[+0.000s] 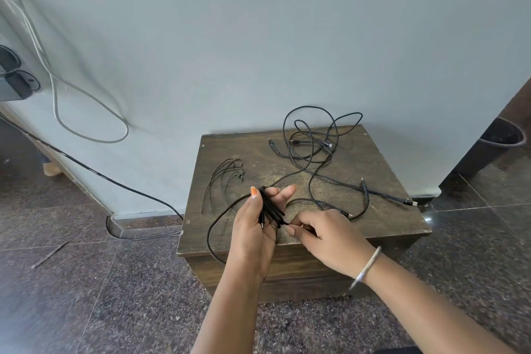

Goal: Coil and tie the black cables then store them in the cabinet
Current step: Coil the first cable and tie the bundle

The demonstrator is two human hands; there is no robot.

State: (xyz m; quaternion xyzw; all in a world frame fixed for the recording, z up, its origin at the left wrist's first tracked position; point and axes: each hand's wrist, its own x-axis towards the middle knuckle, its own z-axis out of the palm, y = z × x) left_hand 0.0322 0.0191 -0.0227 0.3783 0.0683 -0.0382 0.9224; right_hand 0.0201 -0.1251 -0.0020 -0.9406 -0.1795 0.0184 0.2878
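Home room: wooden cabinet point(301, 190), granite floor point(86, 282).

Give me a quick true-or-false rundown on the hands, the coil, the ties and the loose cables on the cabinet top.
1. The left hand holds a coiled black cable bundle. True.
2. The right hand rests flat and idle on the cabinet. False: its fingertips pinch the cable at the coil's lower end.
3. Loose black cables still lie tangled on the cabinet top near the wall. True.
4. The cable ties are wrapped round the coil. False: they lie on the cabinet top, left of the hands.
5. A bangle is on the left wrist. False: it is on the right wrist.
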